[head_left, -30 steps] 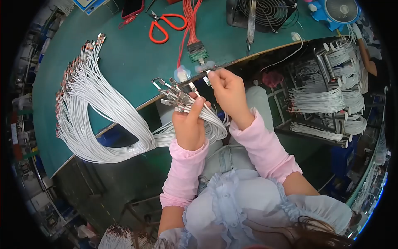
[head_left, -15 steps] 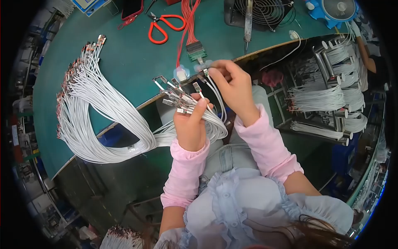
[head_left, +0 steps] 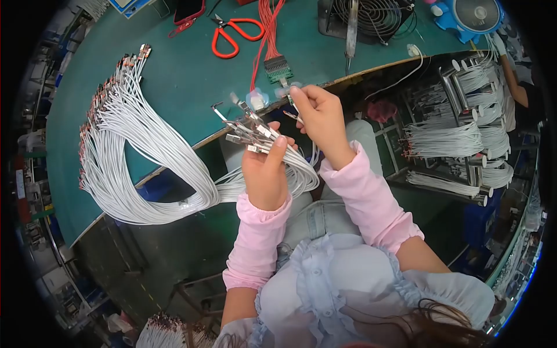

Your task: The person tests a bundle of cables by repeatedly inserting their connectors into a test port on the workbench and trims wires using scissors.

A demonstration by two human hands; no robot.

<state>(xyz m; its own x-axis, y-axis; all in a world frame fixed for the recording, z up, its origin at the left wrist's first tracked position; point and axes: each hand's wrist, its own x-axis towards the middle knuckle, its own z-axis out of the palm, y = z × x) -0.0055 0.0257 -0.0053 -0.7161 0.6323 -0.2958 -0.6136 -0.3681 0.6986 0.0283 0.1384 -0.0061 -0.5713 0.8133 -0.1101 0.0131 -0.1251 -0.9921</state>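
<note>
My left hand is closed around a bunch of white cables, their metal USB-type plugs fanned out above the fingers. To its right, my right hand pinches a white cable's plug end close to the table edge. Just beyond those fingertips is a small green circuit board with red wires running away from it. Whether the pinched plug sits in the board's socket is hidden by my fingers. A round, translucent piece with a white centre lies beside the board.
A large bundle of white cables lies on the green table at left. Red-handled cutters, a soldering iron and a black fan are at the back. Cable bundles hang on a rack at right, near another person's arm.
My right hand has shifted slightly and its fingers have moved around the plug end. The plugs in my left hand have moved, one now blurred at the top. The view has shifted slightly.
</note>
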